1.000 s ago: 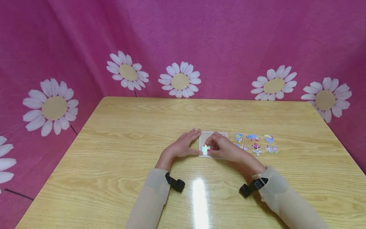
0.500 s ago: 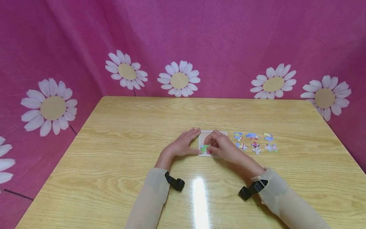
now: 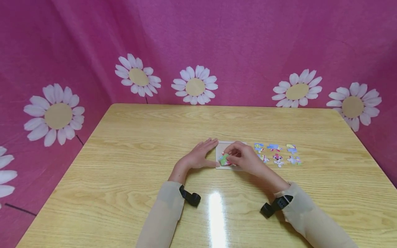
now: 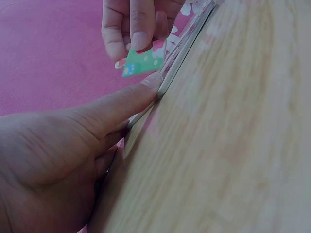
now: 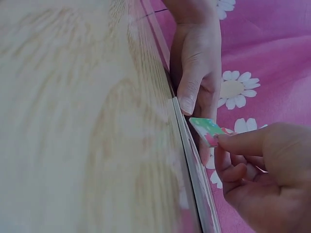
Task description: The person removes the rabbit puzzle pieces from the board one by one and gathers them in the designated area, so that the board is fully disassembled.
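A green puzzle piece (image 3: 224,159) with pink and pale dots is pinched between the thumb and fingers of my right hand (image 3: 243,157). It is tilted and close over the left part of a light puzzle tray (image 3: 220,147). In the left wrist view the green puzzle piece (image 4: 143,62) shows just above the tray's edge. My left hand (image 3: 198,156) has its fingers stretched out, the fingertips at the tray's far left corner and the thumb at its near left corner. My right hand hides much of the tray.
Right of the tray, several loose puzzle pieces (image 3: 274,147) lie in two rows on the wooden table (image 3: 155,137). One of them, a puzzle piece with a red and white animal face (image 3: 277,159), is in the near row. A pink flowered cloth (image 3: 242,51) hangs behind.
My right hand has shifted slightly right, and the green piece has turned from lying nearly square with the tray's corner to a tilted position. My left hand has stayed in place.
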The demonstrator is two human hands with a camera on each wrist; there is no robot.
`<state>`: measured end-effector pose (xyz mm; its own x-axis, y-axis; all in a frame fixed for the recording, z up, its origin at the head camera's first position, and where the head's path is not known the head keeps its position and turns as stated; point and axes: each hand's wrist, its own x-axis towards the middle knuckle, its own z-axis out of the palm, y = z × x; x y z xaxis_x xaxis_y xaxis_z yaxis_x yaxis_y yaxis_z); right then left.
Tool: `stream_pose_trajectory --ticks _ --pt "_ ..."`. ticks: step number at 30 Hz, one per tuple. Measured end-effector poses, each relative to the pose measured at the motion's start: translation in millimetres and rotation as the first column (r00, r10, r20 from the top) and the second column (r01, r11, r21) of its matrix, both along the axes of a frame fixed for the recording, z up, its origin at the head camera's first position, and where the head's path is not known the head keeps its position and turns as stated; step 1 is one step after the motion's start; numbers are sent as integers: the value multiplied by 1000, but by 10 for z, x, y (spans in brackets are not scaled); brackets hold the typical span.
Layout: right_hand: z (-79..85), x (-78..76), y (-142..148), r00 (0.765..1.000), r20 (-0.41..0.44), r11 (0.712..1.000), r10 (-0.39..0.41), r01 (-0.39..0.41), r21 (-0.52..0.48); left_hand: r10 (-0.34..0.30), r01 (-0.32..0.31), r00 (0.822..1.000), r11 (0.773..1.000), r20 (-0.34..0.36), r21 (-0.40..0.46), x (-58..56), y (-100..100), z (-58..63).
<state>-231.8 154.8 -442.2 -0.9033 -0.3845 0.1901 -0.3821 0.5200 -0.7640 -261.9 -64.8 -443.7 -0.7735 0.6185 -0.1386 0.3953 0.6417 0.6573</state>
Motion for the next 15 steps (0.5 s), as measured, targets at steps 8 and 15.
stream_pose_trajectory --ticks 8,15 --pt "-25 42 138 993 80 996 -84 86 -30 -4 4 1000 1000 1 -19 -7 11 9" --pt "-26 115 279 987 96 991 -130 132 -19 -3 3 1000 1000 -1 -25 -3 8 13"
